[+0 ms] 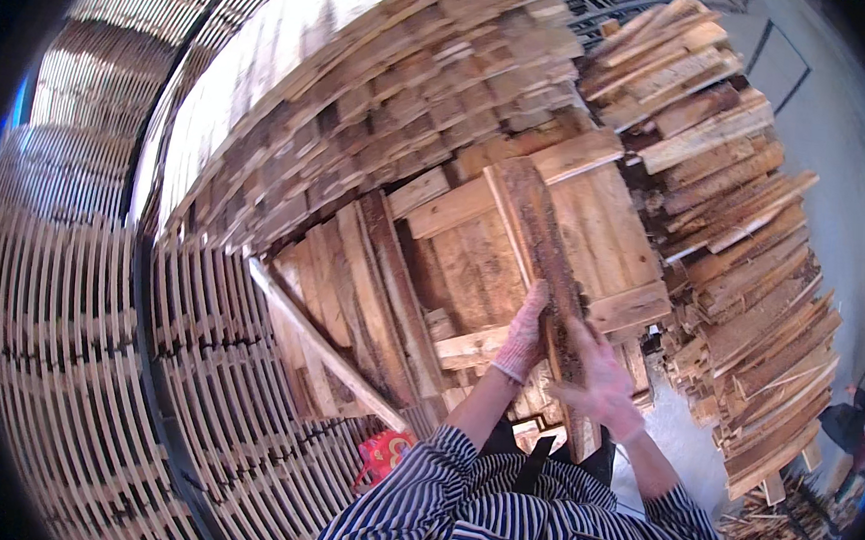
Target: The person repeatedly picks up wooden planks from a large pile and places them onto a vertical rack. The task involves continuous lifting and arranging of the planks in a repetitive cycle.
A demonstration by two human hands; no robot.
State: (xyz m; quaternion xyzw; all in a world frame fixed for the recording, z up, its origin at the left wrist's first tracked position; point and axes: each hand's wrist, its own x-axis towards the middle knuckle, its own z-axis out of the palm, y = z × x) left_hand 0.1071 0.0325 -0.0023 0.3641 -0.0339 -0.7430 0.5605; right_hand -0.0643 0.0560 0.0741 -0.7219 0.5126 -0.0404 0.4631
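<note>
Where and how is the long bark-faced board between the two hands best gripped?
Probably by both long edges of its nearer half, one hand from each side: the long, narrow board points forward, its left edge by the left hand, its right by the right hand.

Both forearms [484,408] are extended forward; the left hand [522,339] is curled, the right hand [602,382] splayed and blurred.

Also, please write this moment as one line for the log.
left hand: against bark-faced board, left edge; right hand: at its right edge, blurred; beyond: stacked wood pieces; right: loose wood pile
</note>
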